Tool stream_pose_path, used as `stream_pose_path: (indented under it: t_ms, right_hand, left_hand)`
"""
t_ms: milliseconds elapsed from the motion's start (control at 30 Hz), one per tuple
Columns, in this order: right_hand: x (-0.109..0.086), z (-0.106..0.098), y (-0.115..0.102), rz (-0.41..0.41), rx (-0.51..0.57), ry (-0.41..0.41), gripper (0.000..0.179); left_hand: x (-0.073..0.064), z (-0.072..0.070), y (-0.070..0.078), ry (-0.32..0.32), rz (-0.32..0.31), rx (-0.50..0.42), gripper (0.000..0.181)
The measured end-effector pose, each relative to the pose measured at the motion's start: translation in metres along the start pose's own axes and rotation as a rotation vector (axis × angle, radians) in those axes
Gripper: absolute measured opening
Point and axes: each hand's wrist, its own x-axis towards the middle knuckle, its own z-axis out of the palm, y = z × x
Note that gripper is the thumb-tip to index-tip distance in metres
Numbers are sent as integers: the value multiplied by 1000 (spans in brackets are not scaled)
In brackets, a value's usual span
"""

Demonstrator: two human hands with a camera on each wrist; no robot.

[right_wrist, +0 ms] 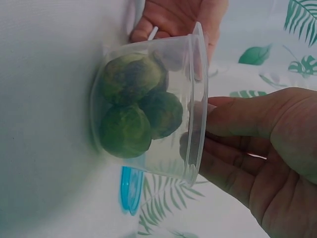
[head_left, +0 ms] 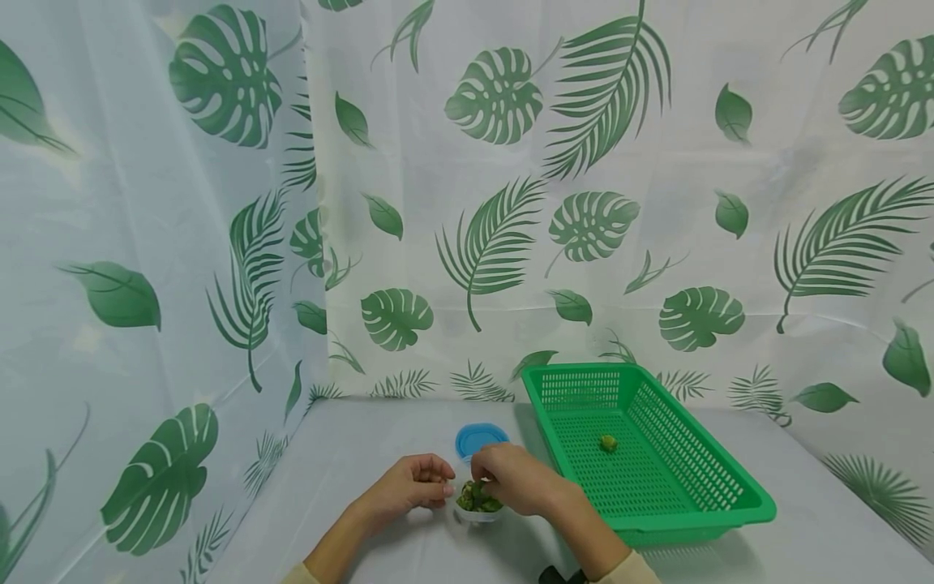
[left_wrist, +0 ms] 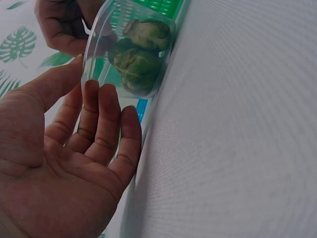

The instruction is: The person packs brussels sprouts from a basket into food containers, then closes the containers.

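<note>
A clear plastic tub [head_left: 477, 516] stands upright on the table with several Brussels sprouts [right_wrist: 126, 131] at its bottom. My right hand [head_left: 521, 480] reaches over the tub from the right. In the right wrist view, its fingertips [right_wrist: 190, 145] dip just past the rim, above the sprouts, and nothing shows between them. On the tub's other side is my left hand [head_left: 404, 491], palm facing the tub. Its relaxed fingers [left_wrist: 106, 111] curve loosely beside the tub wall, their tips right at the rim in the left wrist view.
Behind the tub lies a blue lid [head_left: 481, 439]. To the right, a green perforated basket [head_left: 686, 519] holds a single Brussels sprout [head_left: 609, 443]. A leaf-print curtain [head_left: 452, 341] hangs along the back and left of the white table [head_left: 350, 438].
</note>
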Motion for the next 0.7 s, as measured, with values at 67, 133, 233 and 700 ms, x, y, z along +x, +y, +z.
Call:
stream_pose_path:
  t_ms: [67,133,233,700]
  right_hand:
    - [0,-1,0,-1,2,1,12]
    - [-1,-1,0,-2,12,5,15]
    - [-2,-2,-1,2,25,19,18]
    - [-4,-12,-4,34,-25,130,49]
  left_hand:
    - [0,0,0,1,4,3,31]
    - [0,0,0,0,4,3,30]
    - [0,0,0,-1,6,1,30]
    - [1,0,-1,-12,-1,-20,32]
